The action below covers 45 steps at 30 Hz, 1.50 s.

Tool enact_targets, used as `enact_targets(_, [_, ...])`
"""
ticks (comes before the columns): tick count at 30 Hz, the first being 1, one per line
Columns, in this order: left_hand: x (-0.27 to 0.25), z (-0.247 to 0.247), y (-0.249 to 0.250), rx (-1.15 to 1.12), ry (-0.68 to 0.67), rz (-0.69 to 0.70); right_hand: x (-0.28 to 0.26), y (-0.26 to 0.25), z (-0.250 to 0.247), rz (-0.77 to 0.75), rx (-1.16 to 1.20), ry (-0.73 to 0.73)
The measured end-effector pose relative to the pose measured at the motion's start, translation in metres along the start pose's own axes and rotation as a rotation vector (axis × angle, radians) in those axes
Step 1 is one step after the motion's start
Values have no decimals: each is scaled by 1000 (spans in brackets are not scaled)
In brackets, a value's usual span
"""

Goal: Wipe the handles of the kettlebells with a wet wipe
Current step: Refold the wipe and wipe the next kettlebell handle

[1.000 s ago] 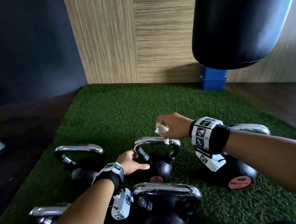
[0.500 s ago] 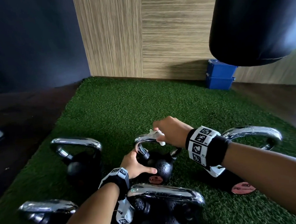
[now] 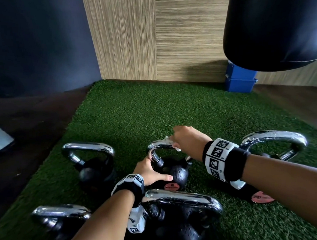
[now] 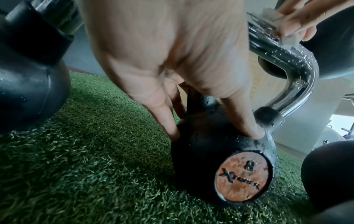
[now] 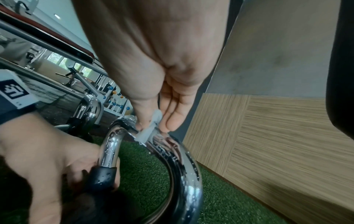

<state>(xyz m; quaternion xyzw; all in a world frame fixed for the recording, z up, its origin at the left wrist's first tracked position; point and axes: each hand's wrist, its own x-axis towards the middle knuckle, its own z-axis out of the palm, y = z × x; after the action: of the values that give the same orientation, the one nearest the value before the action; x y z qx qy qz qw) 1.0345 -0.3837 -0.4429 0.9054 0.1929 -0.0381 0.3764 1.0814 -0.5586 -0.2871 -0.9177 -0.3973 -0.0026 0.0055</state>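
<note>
The right hand (image 3: 187, 140) pinches the wet wipe (image 5: 151, 128) against the top of the chrome handle (image 3: 160, 146), while the left hand (image 3: 149, 170) grips the middle kettlebell (image 3: 177, 174), which stands mid-turf (image 3: 153, 111) among four others. The wiping of this handle looks underway; the next stroke likely needs the wipe drawn along the bar and down its curves.

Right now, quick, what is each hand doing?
Left hand: fingers and thumb curled round the body of the middle kettlebell, steadying it.
Right hand: pinching the wet wipe onto that kettlebell's chrome handle.

Crumpled white wet wipe (image 3: 171, 144) pressed on upright kettlebell's (image 3: 177, 174) droplet-beaded chrome handle (image 3: 156, 147)
</note>
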Motion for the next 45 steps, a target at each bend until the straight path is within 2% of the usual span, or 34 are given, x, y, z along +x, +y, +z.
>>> enact_targets(4, [-1,1,2,6,-6,-3,-12,1,-1,-30,-59,27])
enact_targets(12, [2,1,3,19,-5,-27,-21,-4,-6,61,-77,9])
enact_targets(17, [1,1,3,2,-7,-23,-19,14,-4,211,8,20])
enact_targets(20, [0,0,4,-2,-18,-16,-26,33,3,314,39,-61])
enact_targets(22, [-2,-2,4,-15,-36,-25,-30,44,14,380,99,-94])
enact_targets(25, [-2,-3,4,-23,-49,-34,-31,54,26,466,210,-47])
enact_targets(28, [-2,-3,5,-13,-50,-51,-28,60,37,487,284,-20])
enact_targets(32, [-2,-3,7,-15,-62,-75,-31,69,55,499,418,-87])
enact_targets(37, [-1,-2,8,26,-60,-92,-30,73,73,551,609,-48])
enact_targets(40, [0,-9,4,16,-145,-55,-30,65,81,607,740,-78])
enact_targets(42, [1,-19,4,104,-218,-47,-28,66,78,604,670,-121])
enact_targets(43, [2,-26,5,170,-208,-33,-26,68,73,613,582,-142])
enact_targets(45, [4,-43,13,225,-83,19,-22,76,55,639,393,-96])
